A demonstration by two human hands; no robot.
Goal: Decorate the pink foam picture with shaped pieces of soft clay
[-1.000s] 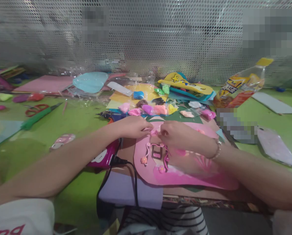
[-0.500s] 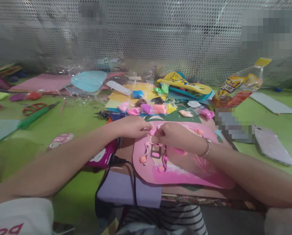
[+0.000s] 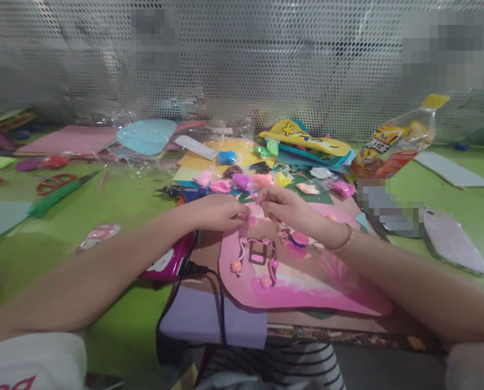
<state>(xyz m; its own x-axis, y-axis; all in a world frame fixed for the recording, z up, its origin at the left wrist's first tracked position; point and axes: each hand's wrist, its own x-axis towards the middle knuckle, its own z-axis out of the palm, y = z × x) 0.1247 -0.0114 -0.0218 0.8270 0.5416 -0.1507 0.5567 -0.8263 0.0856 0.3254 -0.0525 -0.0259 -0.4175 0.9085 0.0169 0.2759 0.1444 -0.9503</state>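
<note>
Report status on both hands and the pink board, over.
Pink board flat. Left hand at its far left edge, right hand over it; grips unclear. Right forearm covers part of board.

Craft workshop or art room, from where I'm standing: green counter [image 3: 130, 189], clay-trimmed pink board [image 3: 290, 271] at near edge, bagged clay [image 3: 241, 181] mid-counter, red-handled scissors [image 3: 66, 177] toward left edge, pink sheet [image 3: 71, 138] along far edge.
</note>
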